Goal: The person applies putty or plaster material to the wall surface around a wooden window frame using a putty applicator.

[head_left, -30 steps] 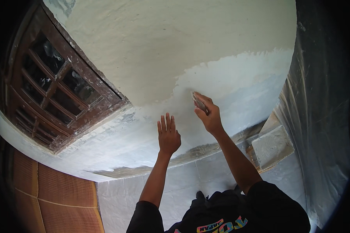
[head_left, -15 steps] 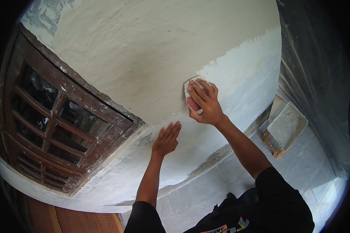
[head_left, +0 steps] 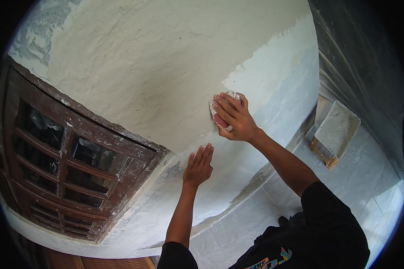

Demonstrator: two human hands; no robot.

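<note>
A wall with beige and pale filler coats (head_left: 130,67) fills the middle of the view. Pressed against it is a dusty, reddish sanding block (head_left: 221,120), whitened along its upper edge. My right hand (head_left: 239,117) spreads its fingers over the block and grips it, with the thumb at the lower side. Part of the block is hidden by those fingers. Lower and to the left, my left hand (head_left: 198,166) lies open on the wall, fingers extended and holding nothing, near the corner of a brown window frame.
A wooden window (head_left: 83,157) with dark panes and white smears occupies the left side. On the grey tiled floor (head_left: 274,193), a white-crusted tray (head_left: 337,127) rests on a small wooden stand at right. Clear plastic sheeting (head_left: 359,76) hangs beyond it.
The view has tilted and shifted slightly, so window and tray sit differently. The right hand still presses the sanding block at nearly the same spot; the left hand stays flat on the wall.
</note>
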